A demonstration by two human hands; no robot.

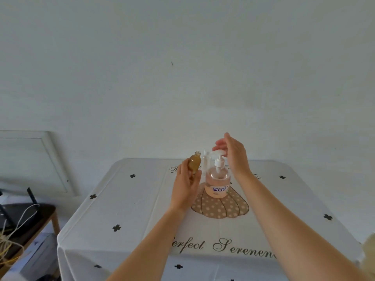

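A clear pump bottle (pixel 217 184) of pinkish liquid soap with a white pump head stands at the middle of the table. My left hand (pixel 185 185) grips a small amber bottle (pixel 194 163) with an open neck, held upright just left of the pump nozzle. Over the pump head hovers my right hand (pixel 233 154), fingers straight and palm turned left and down; whether it touches the pump I cannot tell. A small white object (pixel 206 159) stands behind the pump bottle, partly hidden.
The table wears a white cloth (pixel 125 209) with black crosses, cursive lettering and a dotted shell print. At the left stand a dark stool (pixel 26 218) with cables and a framed panel (pixel 40 159) against the wall. The wall rises directly behind the table.
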